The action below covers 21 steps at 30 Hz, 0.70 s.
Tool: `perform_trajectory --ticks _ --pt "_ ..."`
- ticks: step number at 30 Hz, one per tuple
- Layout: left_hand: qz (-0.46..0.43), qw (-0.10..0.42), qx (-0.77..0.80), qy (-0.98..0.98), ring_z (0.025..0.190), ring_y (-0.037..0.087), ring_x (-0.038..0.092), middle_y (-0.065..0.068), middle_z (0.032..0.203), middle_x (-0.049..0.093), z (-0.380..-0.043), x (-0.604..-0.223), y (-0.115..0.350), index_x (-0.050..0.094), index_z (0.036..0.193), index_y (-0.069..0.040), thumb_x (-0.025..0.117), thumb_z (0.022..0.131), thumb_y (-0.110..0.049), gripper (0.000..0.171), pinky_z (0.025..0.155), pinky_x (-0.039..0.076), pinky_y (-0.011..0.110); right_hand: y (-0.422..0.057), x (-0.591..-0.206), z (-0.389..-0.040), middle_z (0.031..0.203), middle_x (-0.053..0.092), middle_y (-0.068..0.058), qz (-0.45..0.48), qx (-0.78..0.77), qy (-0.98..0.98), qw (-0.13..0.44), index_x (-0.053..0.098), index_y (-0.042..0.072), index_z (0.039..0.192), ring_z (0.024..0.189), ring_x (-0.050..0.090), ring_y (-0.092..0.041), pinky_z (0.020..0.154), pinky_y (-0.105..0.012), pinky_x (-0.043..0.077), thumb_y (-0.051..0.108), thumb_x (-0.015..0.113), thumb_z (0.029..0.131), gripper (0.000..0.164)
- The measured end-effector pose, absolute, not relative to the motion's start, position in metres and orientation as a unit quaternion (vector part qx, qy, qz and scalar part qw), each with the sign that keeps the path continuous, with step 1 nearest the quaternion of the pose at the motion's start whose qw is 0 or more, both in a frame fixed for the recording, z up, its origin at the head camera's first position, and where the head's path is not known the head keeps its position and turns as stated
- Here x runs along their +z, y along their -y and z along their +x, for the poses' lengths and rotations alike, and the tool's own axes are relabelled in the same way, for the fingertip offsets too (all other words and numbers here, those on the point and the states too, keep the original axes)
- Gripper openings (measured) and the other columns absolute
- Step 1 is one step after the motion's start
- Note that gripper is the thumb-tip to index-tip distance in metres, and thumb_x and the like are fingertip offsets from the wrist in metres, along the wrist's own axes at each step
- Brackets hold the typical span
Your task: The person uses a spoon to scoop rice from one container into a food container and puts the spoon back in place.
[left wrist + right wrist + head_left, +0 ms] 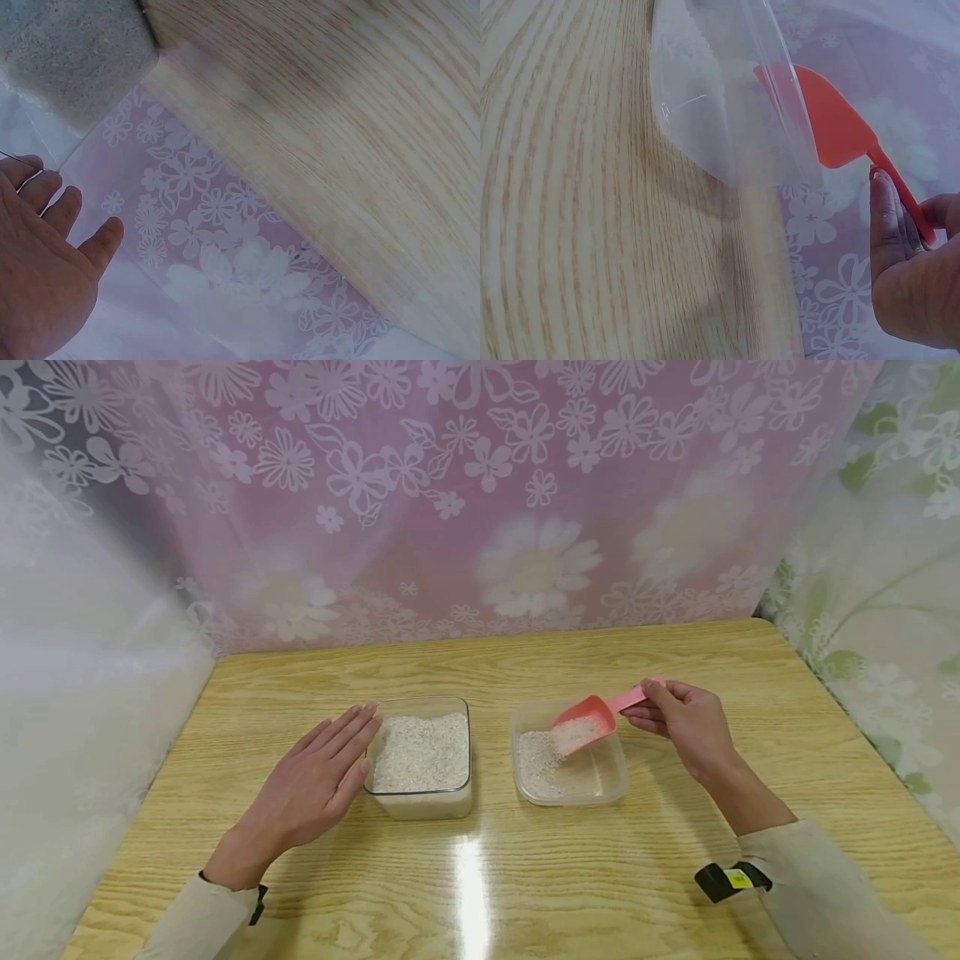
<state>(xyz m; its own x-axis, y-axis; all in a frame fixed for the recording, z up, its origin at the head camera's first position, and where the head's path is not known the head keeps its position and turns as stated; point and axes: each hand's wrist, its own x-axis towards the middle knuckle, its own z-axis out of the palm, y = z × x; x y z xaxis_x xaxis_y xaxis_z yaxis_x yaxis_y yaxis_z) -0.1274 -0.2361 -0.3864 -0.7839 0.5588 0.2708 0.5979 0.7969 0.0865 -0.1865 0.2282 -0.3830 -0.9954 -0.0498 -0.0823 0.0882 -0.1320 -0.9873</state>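
A pink scoop (pixel 592 720) carrying some rice tilts over the right-hand plastic container (pixel 603 787). Its handle is held by my right hand (pixel 693 727), thumb on top and fingers beneath. In the right wrist view the scoop (pixel 832 124) shows partly through the clear container wall. Loose rice (pixel 542 764) covers the left part of that container's bottom. My left hand (pixel 318 777), fingers straight, rests against the left side of a clear square container (pixel 423 806). Rice (pixel 422 752) fills that one high. In the left wrist view the left hand (pixel 45 262) touches the container's edge.
Both containers stand on a wood-grain table (pixel 337 902), with a gap between them. A pink flowered curtain (pixel 420 552) hangs along the back edge, and pale curtains (pixel 885 610) hang at the sides.
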Motion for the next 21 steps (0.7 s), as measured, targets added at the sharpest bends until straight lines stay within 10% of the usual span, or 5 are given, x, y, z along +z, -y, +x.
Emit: perform_trajectory --ticks 21 --pt "-0.306 0.113 -0.094 0.941 0.142 0.022 0.021 0.004 0.156 0.023 -0.127 -0.388 0.236 0.028 0.152 -0.01 0.038 0.103 -0.031 0.054 0.114 0.016 0.042 -0.239 -0.378 -0.183 0.086 0.07 -0.007 -0.01 -0.695 -0.713 0.088 0.054 -0.01 0.114 0.08 0.07 -0.016 0.076 -0.03 0.055 0.03 0.058 0.096 0.044"
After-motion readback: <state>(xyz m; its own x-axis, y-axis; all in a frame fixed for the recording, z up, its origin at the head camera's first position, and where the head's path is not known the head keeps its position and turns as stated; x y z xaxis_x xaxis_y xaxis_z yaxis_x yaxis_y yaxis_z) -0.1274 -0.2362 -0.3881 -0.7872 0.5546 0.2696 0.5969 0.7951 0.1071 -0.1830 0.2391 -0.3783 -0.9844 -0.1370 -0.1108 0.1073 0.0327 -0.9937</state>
